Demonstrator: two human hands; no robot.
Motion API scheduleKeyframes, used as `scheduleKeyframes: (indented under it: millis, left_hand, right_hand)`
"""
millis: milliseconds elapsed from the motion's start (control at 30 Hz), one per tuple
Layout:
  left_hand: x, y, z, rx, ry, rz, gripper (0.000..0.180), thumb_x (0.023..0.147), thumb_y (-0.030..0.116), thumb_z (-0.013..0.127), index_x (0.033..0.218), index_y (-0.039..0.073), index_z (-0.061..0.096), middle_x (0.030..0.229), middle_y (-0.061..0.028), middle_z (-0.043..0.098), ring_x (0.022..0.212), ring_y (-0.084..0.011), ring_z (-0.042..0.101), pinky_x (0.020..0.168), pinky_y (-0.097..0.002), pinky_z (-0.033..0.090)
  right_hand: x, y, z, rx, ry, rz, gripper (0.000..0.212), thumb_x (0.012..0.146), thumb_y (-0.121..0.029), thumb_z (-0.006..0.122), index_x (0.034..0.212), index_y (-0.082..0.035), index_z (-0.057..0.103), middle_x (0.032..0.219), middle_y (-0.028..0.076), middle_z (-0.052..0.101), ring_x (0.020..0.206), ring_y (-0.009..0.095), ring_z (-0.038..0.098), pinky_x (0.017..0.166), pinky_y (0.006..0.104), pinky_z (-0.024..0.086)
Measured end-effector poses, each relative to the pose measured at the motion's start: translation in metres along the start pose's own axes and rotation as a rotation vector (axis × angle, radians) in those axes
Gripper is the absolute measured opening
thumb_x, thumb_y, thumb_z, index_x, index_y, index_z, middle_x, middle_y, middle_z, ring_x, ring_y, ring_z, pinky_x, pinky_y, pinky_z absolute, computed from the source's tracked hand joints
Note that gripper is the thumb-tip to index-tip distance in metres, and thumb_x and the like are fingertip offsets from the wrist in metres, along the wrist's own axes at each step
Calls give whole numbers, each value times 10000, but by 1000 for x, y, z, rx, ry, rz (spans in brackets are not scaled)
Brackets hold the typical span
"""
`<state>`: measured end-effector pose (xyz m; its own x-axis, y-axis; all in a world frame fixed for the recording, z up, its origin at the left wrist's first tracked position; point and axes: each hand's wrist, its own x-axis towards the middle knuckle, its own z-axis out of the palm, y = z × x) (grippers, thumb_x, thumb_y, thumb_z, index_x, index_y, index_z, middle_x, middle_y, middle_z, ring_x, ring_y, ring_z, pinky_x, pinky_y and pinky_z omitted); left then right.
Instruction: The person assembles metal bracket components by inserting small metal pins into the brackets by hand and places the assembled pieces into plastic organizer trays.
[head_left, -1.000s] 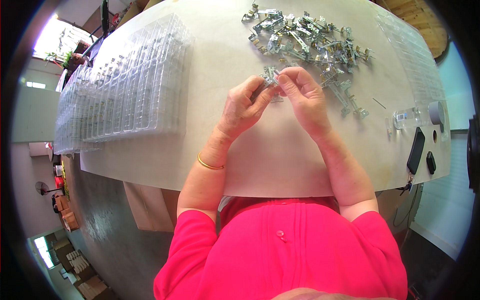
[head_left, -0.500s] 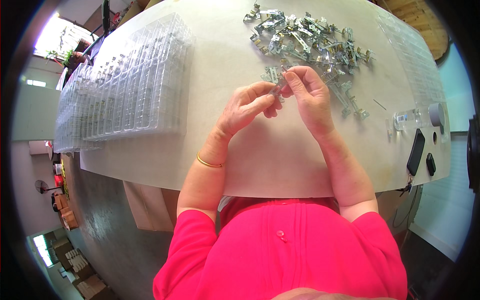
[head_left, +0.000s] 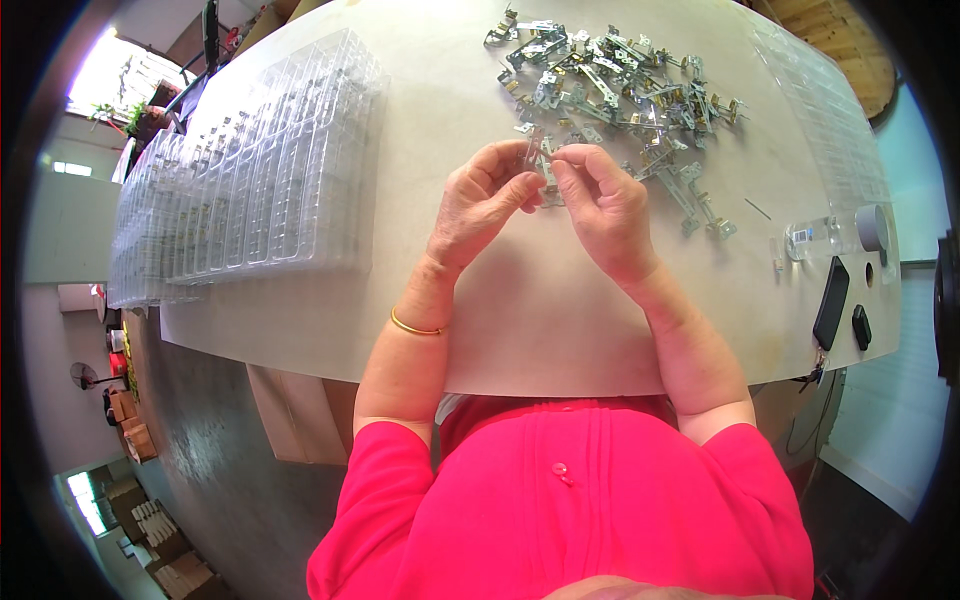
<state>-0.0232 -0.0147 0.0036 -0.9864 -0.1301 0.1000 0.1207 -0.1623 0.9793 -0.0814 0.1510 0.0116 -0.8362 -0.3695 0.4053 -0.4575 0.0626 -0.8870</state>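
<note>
Just in front of the loose pile of metal brackets, my two hands meet over the table. My left hand is closed, with thumb and fingers gripping a small silver metal bracket that sticks up from the fingertips. Close beside it, my right hand pinches at the bracket's right side. Whether a separate small piece sits between the right fingertips is too fine to make out. Some silver metal also shows between and just behind the hands.
Stacked clear plastic trays, some holding metal parts, fill the table's left side. More clear trays lie at the far right. A thin metal pin, a clear bottle, a black phone and a small black object lie at right.
Both hands have shifted slightly left, the right one more. The right fingers have turned downward at the bracket, which now stands more upright.
</note>
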Motion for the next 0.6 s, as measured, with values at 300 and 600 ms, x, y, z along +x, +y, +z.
scheduleKeyframes:
  millis: [300, 600]
  left_hand:
    - [-2, -2, 4, 115, 42, 26, 373, 928, 39, 704, 1281, -4, 589, 973, -8, 665, 831, -65, 598, 729, -229, 527]
    - [-2, -3, 4, 191, 41, 62, 363, 926, 26, 703, 1273, 10, 595, 960, 2, 654, 823, -58, 576, 733, -216, 509]
  right_hand:
    - [-1, -2, -1, -198, -62, -115, 59, 930, -68, 655, 988, -74, 644, 780, 117, 681, 633, 240, 664, 569, 345, 503]
    - [1, 2, -2, -237, -67, -142, 54, 930, -96, 668, 958, -81, 623, 776, 116, 673, 642, 277, 660, 574, 361, 502]
